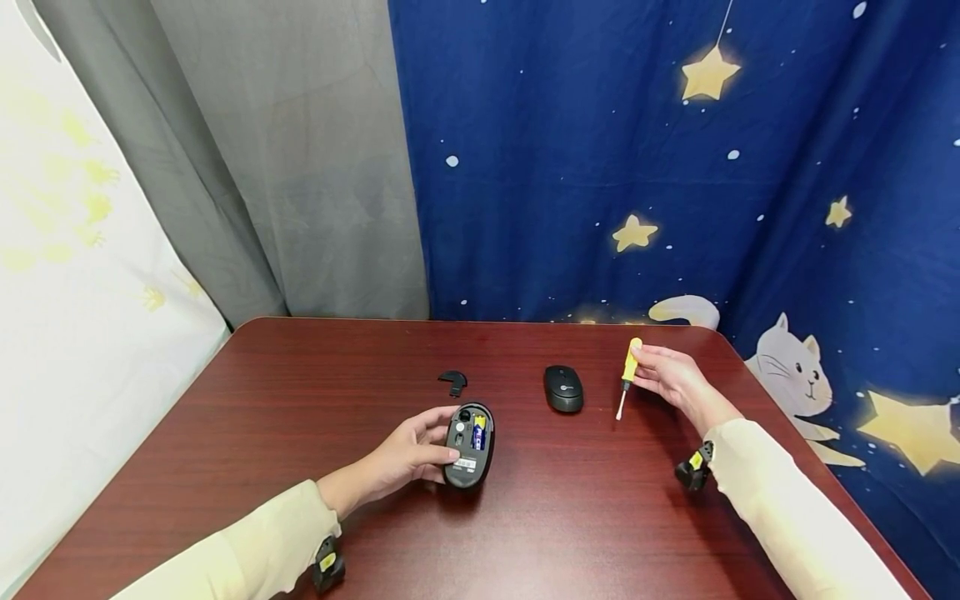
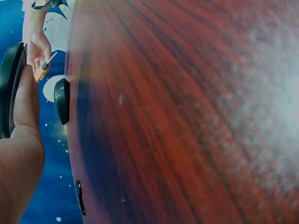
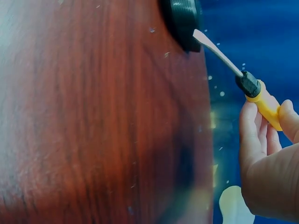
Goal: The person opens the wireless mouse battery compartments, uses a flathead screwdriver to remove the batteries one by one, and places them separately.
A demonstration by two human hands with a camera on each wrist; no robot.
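Observation:
A black mouse (image 1: pixel 470 444) lies belly-up on the dark red table (image 1: pixel 300 400), its battery bay uncovered with a battery showing inside. My left hand (image 1: pixel 417 450) grips its left side, thumb and fingers curled around the shell; the left wrist view shows that shell (image 2: pixel 10 88) against my thumb. The small black battery cover (image 1: pixel 453 382) lies behind it. My right hand (image 1: pixel 670 372) holds a yellow-handled screwdriver (image 1: pixel 627 377) with its tip pointing down above the table. A second black mouse (image 1: pixel 563 387) sits right side up between my hands; the right wrist view shows this second mouse (image 3: pixel 183 22) beyond the screwdriver (image 3: pixel 243 79).
Blue star-and-cat curtain (image 1: pixel 675 167) hangs behind and right of the table, a grey curtain (image 1: pixel 285 167) at the back left. The table's right edge (image 1: pixel 817 467) runs close to my right forearm.

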